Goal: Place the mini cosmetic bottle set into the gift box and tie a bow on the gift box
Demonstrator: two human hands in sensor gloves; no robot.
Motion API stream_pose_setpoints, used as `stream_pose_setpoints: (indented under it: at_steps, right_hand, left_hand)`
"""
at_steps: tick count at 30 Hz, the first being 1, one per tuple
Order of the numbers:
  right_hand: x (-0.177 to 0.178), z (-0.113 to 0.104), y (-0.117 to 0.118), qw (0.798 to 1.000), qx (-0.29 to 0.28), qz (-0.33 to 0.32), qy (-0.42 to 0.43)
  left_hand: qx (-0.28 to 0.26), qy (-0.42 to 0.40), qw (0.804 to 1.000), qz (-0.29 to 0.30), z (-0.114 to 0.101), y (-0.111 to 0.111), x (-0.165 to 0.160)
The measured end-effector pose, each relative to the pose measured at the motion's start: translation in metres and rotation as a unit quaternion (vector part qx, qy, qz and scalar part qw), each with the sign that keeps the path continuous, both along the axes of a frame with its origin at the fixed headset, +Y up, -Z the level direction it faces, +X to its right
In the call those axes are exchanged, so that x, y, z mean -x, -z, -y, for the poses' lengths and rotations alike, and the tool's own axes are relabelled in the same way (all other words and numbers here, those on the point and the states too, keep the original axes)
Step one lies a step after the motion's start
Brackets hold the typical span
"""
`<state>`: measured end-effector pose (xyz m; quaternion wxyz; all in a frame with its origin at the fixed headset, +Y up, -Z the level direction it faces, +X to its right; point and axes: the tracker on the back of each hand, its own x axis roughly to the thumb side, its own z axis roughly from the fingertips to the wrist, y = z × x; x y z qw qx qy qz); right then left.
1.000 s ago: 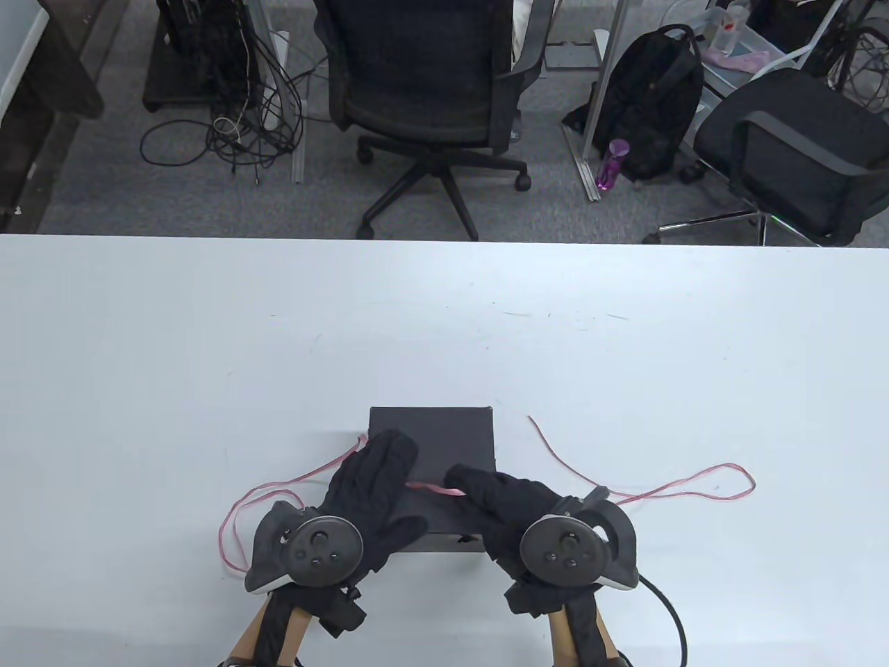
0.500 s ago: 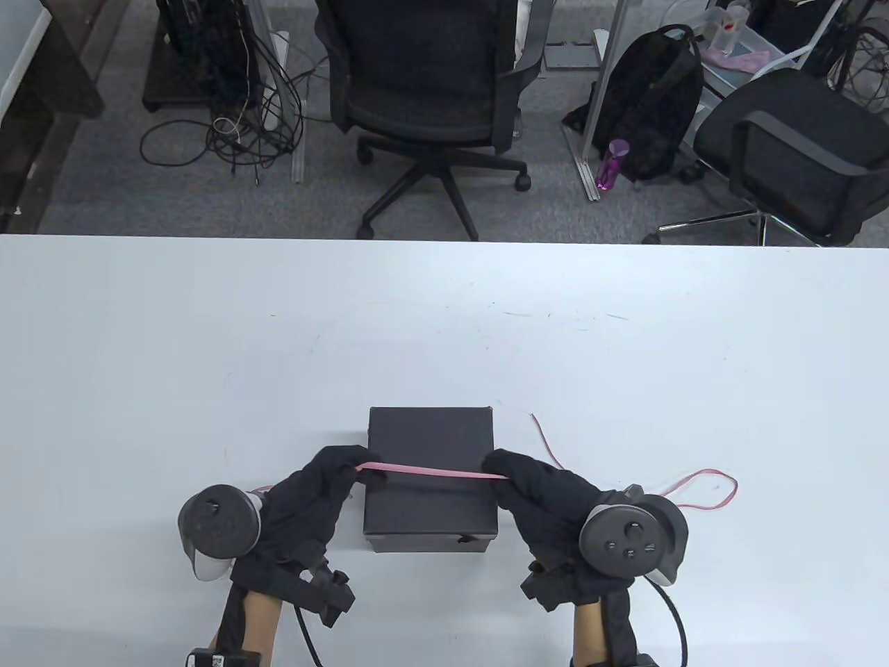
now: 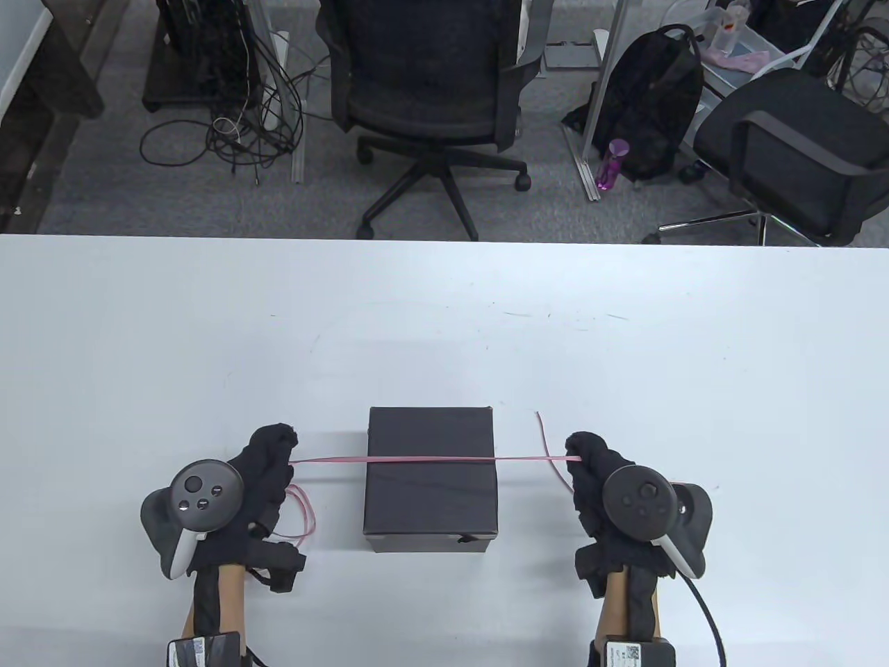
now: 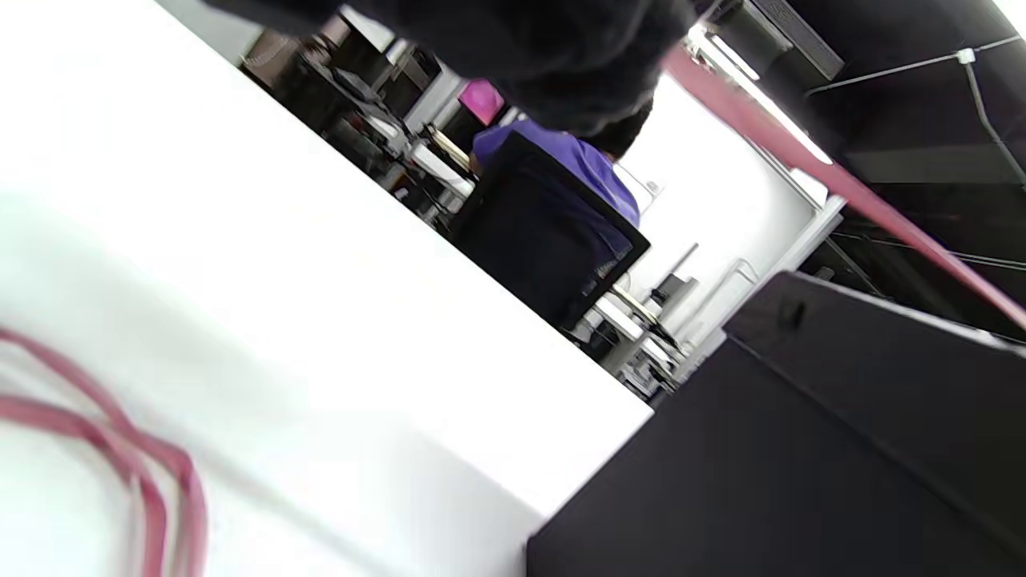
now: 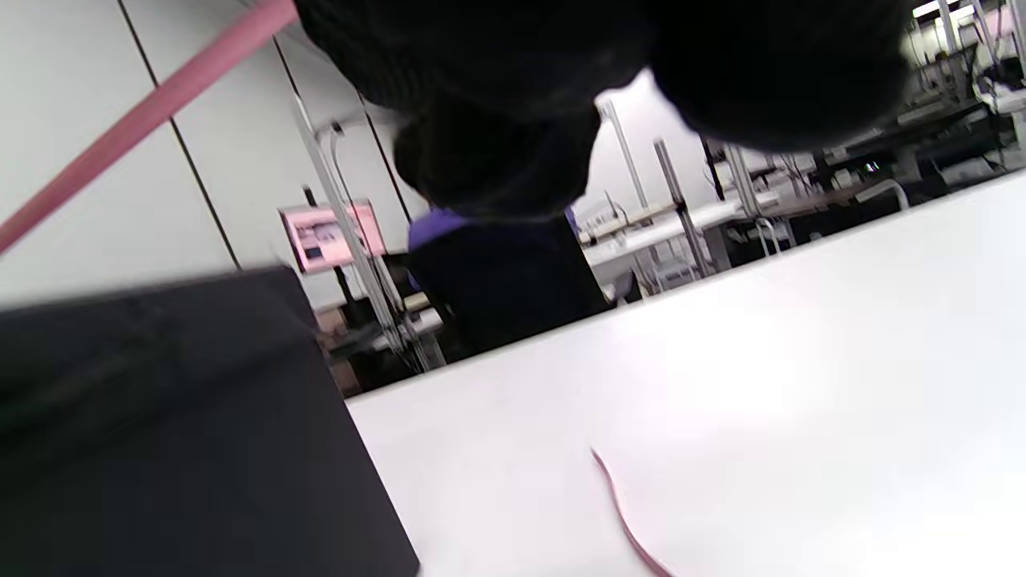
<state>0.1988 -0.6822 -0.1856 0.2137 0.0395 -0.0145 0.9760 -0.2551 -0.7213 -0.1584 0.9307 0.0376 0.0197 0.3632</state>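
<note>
Table view shows your left hand and right hand low over the table, near its front edge, one on either side of the gift box. Each hand's fingers are curled tight round the pink ribbon, which runs taut in a straight line between them across the box top. You hold it so, I judge, to draw the wrap snug before knotting; a slack span would slide off the lid.

Beside your left hand the spare ribbon lies in a loop on the table, and by your right hand a free end trails toward the far edge. Both look long enough for the bow.

The box sits shut, square to the front edge, between your hands and touching neither. The bottle set is not visible; presumably it is inside.

Beyond the far edge stand office chairs and a backpack on the floor.
</note>
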Motion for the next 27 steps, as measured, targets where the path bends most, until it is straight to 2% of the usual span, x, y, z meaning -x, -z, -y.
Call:
stream_pose_setpoints:
  at_steps: [3,6,10,12,13,15,18,20,24,25,27]
  right_hand:
    - [-0.005,0.015,0.006,0.998,0.056,0.021,-0.017]
    - [-0.006,0.022,0.008,0.992,0.108,0.038,-0.045]
    - [-0.005,0.025,0.009,0.982,0.138,0.070,-0.109]
    - [-0.003,0.023,0.010,0.978,0.184,0.040,-0.093]
    - [0.001,0.019,0.008,0.980,0.181,0.027,-0.080]
    - [0.009,0.009,0.006,0.988,0.136,-0.014,-0.073]
    - [0.024,0.004,0.003,0.987,0.125,-0.077,-0.057]
    - [0.038,0.011,0.005,0.983,0.133,-0.122,-0.043]
    - [0.055,0.044,0.015,0.962,0.200,-0.186,0.030]
    - [0.056,0.051,0.017,0.957,0.209,-0.191,0.062]
    - [0.053,0.061,0.018,0.956,0.214,-0.157,0.126]
  left_hand:
    - [0.021,-0.021,0.997,0.069,0.010,0.004,0.002]
    - [0.036,0.012,0.994,0.106,0.014,0.007,-0.003]
    - [0.038,0.072,0.990,0.111,0.012,0.007,-0.019]
    - [0.028,0.078,0.991,0.109,0.012,0.007,-0.025]
    - [0.024,0.081,0.991,0.104,0.011,0.006,-0.027]
    - [0.017,0.090,0.991,0.097,0.010,0.006,-0.029]
    - [0.013,0.095,0.991,0.091,0.010,0.006,-0.031]
    - [0.008,0.095,0.991,0.091,0.010,0.005,-0.034]
    - [-0.008,0.095,0.992,0.083,0.011,0.004,-0.042]
    - [-0.013,0.096,0.992,0.081,0.012,0.004,-0.044]
    - [-0.018,0.100,0.992,0.071,0.013,0.004,-0.047]
